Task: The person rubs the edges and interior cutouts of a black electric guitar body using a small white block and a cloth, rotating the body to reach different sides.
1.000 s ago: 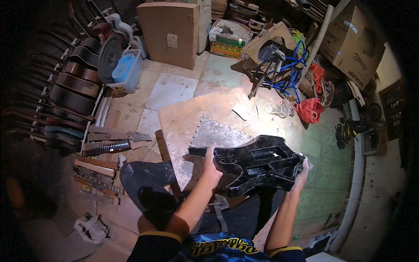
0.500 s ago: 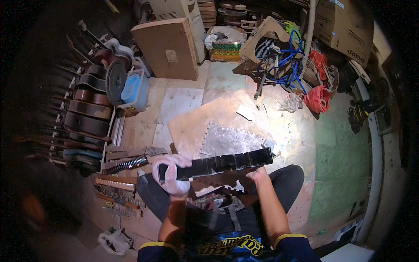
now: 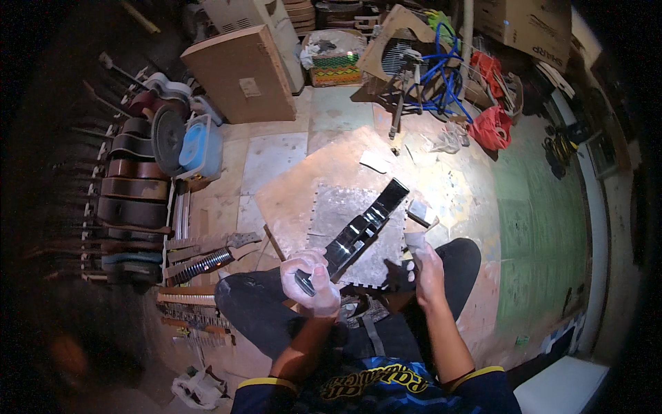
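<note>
My left hand (image 3: pixel 314 281), coated in pale dust, grips the near end of a long glossy black piece (image 3: pixel 365 229) with a stepped, curved edge. The piece slants up and away to the right, over a grey foam mat (image 3: pixel 331 217) with toothed edges. A small grey sheet (image 3: pixel 415 239), like folded sandpaper, is pinched in my right hand (image 3: pixel 431 274), which is apart from the black piece. Just beyond that hand, a small grey block (image 3: pixel 421 211) lies on the floor board.
Guitar bodies (image 3: pixel 134 190) stand in a rack at the left. Guitar necks (image 3: pixel 200 268) lie beside my left knee. A blue tub (image 3: pixel 200 148), a large cardboard box (image 3: pixel 241 76), a coiled blue hose (image 3: pixel 441 83) and a red bag (image 3: pixel 491 127) stand farther off.
The black piece has swung from lying crosswise to slanting away from me. My right hand has let go of its far end and now holds the grey sheet.
</note>
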{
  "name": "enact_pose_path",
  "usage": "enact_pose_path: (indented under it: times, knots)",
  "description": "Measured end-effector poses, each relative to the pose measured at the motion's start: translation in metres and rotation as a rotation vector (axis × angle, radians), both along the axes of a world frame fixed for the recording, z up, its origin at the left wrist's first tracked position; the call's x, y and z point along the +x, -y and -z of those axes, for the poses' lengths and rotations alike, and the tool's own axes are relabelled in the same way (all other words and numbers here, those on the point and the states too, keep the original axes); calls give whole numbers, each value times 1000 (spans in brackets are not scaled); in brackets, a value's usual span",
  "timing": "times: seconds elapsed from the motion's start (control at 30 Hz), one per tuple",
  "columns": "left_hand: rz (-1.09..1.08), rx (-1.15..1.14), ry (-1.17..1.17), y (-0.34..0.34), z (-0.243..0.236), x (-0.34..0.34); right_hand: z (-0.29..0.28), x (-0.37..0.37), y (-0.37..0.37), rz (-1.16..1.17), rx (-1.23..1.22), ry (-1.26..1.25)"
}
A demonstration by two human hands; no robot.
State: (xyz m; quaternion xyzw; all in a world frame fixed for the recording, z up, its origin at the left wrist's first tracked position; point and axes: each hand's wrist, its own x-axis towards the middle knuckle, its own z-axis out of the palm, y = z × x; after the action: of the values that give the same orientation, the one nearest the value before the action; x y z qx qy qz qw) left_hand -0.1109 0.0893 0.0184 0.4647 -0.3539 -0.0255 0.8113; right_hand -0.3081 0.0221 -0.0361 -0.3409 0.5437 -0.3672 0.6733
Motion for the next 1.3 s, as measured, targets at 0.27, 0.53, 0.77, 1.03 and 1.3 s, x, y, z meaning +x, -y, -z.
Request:
enact_pose_path:
  times: [0.27, 0.53, 0.77, 1.03, 1.3]
  knots:
    - [148, 124, -8, -12, -5, -15, -70, 28, -44, -315, -891, -351]
    - [181, 187, -55, -22, -5, -16, -81, 59, -74, -607, -978, -238]
    - [245, 206, -37, -24, -4, -8, -54, 63, -69, -544, -1016, -270]
    - [276, 190, -28, -22, -5, -7, -36, 68, -74, -612, -838, 49]
    - [290, 233, -56, -25, -8, -6, -15, 75, -69, -542, -1039, -439]
